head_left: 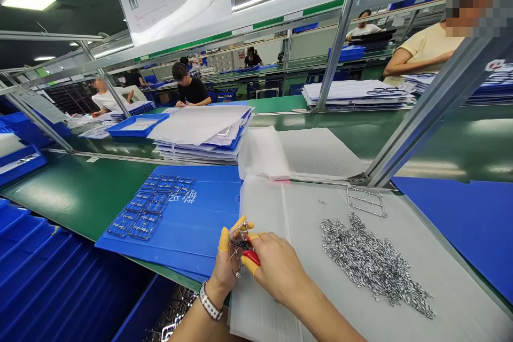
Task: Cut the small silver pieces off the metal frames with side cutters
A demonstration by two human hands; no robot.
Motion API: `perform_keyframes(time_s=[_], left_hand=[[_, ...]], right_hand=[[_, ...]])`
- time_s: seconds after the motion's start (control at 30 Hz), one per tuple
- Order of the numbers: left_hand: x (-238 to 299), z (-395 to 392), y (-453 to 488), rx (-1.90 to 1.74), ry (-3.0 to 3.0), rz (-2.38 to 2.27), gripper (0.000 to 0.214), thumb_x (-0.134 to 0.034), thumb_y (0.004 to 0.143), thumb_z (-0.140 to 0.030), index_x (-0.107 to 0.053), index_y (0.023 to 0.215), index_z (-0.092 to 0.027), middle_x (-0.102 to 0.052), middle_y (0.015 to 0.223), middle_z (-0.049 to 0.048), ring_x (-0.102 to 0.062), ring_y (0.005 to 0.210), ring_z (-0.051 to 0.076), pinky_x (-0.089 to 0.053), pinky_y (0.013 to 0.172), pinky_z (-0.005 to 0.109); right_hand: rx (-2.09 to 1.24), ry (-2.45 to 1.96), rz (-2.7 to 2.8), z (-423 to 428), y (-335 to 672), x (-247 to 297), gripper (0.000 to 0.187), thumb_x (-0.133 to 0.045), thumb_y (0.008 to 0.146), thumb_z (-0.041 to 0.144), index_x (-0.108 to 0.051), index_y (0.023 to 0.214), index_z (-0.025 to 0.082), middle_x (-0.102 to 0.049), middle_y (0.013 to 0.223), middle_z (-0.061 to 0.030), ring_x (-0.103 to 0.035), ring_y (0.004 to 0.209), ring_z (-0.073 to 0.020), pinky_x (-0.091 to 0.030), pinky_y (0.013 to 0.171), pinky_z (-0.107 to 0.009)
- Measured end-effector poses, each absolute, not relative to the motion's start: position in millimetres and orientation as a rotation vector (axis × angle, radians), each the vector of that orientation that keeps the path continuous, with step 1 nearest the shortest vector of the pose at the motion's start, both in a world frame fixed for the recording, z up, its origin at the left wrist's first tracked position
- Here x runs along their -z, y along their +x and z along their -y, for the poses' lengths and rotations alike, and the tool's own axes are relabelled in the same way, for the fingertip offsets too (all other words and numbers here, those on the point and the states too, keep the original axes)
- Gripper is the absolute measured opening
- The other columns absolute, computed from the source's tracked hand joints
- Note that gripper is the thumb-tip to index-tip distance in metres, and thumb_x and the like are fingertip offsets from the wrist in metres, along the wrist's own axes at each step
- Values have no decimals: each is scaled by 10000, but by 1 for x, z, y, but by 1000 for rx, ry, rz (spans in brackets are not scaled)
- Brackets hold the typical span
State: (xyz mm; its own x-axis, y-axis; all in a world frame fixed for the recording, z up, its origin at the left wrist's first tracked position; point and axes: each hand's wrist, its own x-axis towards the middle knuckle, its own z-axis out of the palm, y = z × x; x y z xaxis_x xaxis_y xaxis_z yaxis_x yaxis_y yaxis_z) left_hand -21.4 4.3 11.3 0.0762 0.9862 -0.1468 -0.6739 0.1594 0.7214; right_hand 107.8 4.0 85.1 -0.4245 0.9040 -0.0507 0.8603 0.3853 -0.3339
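My left hand (225, 270), with yellow finger cots on its fingertips, is closed on a small shiny metal frame (235, 266) held up above the seam between the blue and white sheets. From the right, my right hand (278, 267) grips a red-handled hand tool (252, 257), probably pliers or cutters. The tool's dark head is at the frame, but whether the jaws touch it is hidden by my fingers. A loose pile of tiny silvery metal parts (372, 262) lies to the right on the white sheet (304, 288). Behind the pile rests an empty metal rack (366, 202).
Several wire frames (146, 203) lie in rows on the blue board (208, 224). Stacked sheets (196, 128) stand behind it. A metal post (417, 101) slants up at right. Blue bins (44, 278) sit at lower left. Co-workers sit across the line.
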Motion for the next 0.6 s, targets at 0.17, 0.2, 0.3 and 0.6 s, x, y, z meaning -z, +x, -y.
perform_keyframes(time_s=[0.17,0.2,0.3,0.6], left_hand=[[-12,-4,-23,-1356,582,-730,566,-408,853,-567,-588,1209,-165,-630,1184,110,-550,1076,258,-359,969,386],[-11,-4,-23,-1355,591,-733,572,-404,852,-571,-582,1217,-168,-625,1191,109,-543,1088,260,-355,976,387],[-10,-5,-24,-1356,630,-739,582,-399,850,-579,-573,1229,-174,-616,1205,111,-518,1125,270,-341,994,398],[-7,-5,-24,-1343,646,-753,552,-377,873,-547,-573,1227,-171,-617,1199,108,-530,1104,261,-320,1012,407]], right_hand=[[-469,-1603,2509,-4,107,-89,216,-508,819,344,-616,941,202,-659,922,-93,-599,894,-267,-407,708,-355],[-471,-1603,2507,-4,107,-89,214,-511,818,342,-617,940,201,-660,920,-92,-599,895,-268,-409,707,-355],[-473,-1607,2503,-4,107,-90,212,-509,819,337,-617,942,201,-662,917,-90,-604,879,-261,-413,698,-346],[-422,-1632,2581,-5,111,-95,232,-496,827,338,-623,963,198,-666,928,-96,-611,850,-245,-413,672,-319]])
